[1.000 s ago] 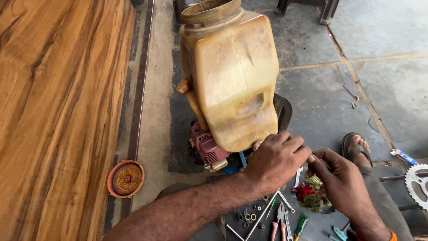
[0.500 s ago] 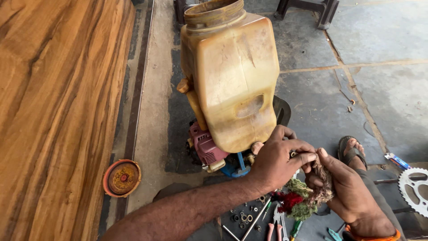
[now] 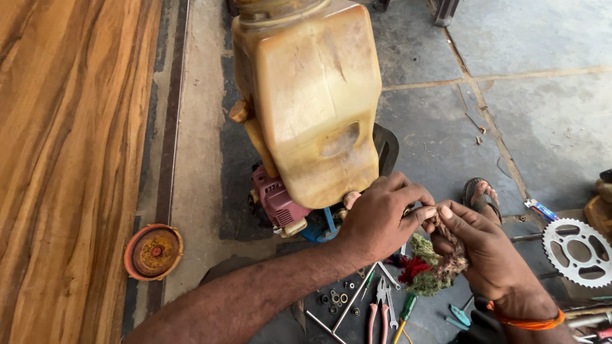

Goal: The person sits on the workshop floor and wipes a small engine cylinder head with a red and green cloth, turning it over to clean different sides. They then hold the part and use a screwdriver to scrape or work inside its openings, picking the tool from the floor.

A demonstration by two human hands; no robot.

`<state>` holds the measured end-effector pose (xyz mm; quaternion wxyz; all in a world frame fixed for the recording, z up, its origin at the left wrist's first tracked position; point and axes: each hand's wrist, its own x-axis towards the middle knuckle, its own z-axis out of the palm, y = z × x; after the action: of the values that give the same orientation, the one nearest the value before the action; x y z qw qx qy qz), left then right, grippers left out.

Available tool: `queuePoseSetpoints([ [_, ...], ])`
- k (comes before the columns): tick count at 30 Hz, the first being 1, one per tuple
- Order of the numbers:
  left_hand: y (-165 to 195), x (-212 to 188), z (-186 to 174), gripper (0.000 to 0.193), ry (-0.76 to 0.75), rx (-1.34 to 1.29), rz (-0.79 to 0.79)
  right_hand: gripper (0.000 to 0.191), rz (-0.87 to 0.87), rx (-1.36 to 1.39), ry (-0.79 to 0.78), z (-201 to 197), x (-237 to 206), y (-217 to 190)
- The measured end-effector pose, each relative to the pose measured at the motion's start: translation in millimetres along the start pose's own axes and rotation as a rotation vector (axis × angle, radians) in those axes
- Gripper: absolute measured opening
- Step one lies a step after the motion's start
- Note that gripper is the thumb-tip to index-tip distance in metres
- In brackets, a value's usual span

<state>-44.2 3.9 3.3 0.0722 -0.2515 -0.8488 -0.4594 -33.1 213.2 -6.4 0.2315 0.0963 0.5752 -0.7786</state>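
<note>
A tall, stained yellowish plastic tank [image 3: 312,108] stands on a small engine with a pink housing [image 3: 275,200] on the stone floor. My left hand [image 3: 379,216] reaches under the tank's lower right corner, its fingertips pinching a small part I cannot make out. My right hand [image 3: 484,255] meets it fingertip to fingertip and grips a bundle of frayed rag or twine [image 3: 440,264] in green, red and brown. An orange band circles my right wrist.
A round orange cap [image 3: 153,251] lies on the floor by the wooden panel [image 3: 64,159] at left. Pliers [image 3: 379,312], a green-handled screwdriver [image 3: 405,312], rods and small washers lie below my hands. A toothed sprocket [image 3: 577,251] lies right; a sandalled foot [image 3: 481,194] is beyond.
The view has moved in closer on the tank. My right hand has come up against my left hand with the rag bundle gripped in it.
</note>
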Motion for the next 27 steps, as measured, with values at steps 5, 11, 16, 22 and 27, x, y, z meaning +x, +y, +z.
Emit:
queuePoseSetpoints([
  [5,0.9,-1.2,5.8,0.018,-0.019,-0.036,-0.121,0.023,-0.143,-0.401,0.083,5.7,-9.7,-0.5],
  [11,-7.3,-1.1,14.8,0.023,0.018,0.013,-0.151,0.026,-0.575,-0.836,0.116,15.5,-23.4,5.0],
  [16,-1.6,4.7,-0.2,0.021,0.044,-0.141,-0.177,0.019,-0.294,-0.480,0.082,4.9,-17.5,-1.2],
  [22,6.4,7.8,-24.4,0.041,-0.079,0.187,0.250,0.021,-0.159,-0.041,-0.019,-11.5,-12.3,-0.8],
  [27,7.0,8.5,-23.1,0.033,-0.035,0.370,0.434,0.019,-0.068,-0.008,-0.080,-12.7,-11.9,4.2],
])
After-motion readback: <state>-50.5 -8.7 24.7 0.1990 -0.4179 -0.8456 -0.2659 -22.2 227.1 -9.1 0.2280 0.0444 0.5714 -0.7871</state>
